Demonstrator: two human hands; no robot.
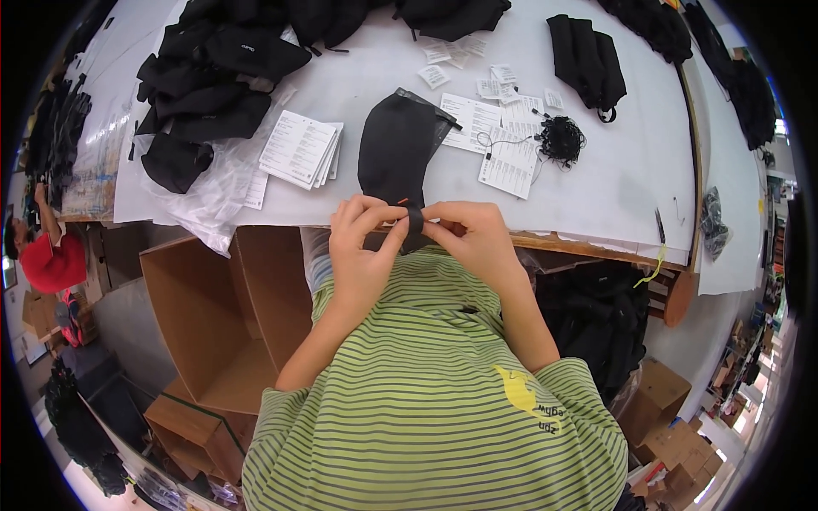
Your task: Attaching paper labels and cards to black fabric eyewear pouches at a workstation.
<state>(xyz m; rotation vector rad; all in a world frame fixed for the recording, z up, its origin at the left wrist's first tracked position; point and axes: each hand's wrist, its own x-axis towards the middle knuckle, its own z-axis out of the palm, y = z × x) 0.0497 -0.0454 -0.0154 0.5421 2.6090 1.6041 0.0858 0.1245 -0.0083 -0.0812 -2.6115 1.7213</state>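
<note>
A black fabric pouch [394, 149] lies lengthwise on the white table, its near end hanging over the front edge toward me. At that near end is a narrow black strap [415, 220], bent into a small loop, with a tiny bit of red beside it. My left hand [362, 243] pinches the strap from the left between thumb and fingers. From the right, my right hand [479, 234] pinches the same strap, its fingertips almost meeting the left ones. Printed white cards [509, 162] and a tangle of black strings [561, 140] lie to the pouch's right.
Left of the pouch sit a stack of printed cards [298, 149], clear plastic bags [204, 209] and piled black pouches [213, 85]. Small white packets [434, 77] and a folded black bag [586, 64] lie farther back. Below the table's edge stands an open cardboard box [196, 315].
</note>
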